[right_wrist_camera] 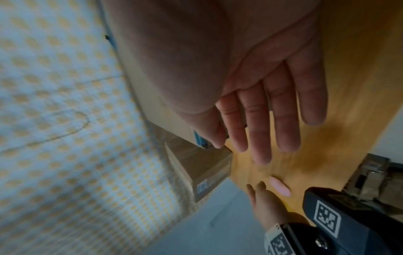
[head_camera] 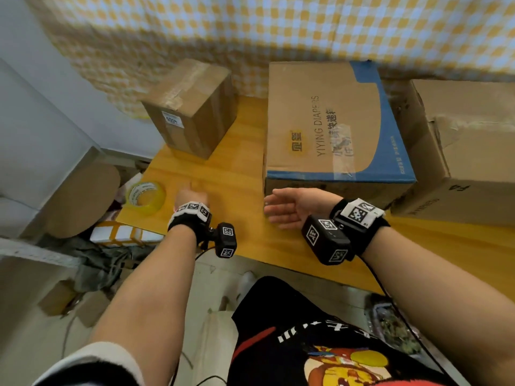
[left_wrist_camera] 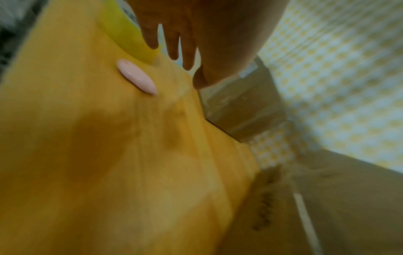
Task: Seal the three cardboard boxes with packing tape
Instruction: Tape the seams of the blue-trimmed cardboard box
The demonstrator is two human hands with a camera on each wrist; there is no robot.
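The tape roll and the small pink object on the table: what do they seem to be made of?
Tape roll: clear, yellowish plastic film, glossy, on a printed core, probably cardboard. Small pink object: smooth, slightly shiny, likely hard plastic; what it is stays unclear.

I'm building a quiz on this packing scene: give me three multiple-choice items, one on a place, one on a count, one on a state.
1. Where is the roll of packing tape?
A. at the table's left edge
B. on top of the diaper box
C. in the right hand

2. How many cardboard boxes stand on the table?
A. one
B. three
C. five

3. How is the right hand?
A. gripping the tape
B. fingers straight, holding nothing
C. clenched in a fist

Answers:
1 A, the roll lies flat by the left edge, beside the left hand.
2 B, the small box, the diaper box and the large box.
3 B, the right wrist view shows extended, empty fingers.
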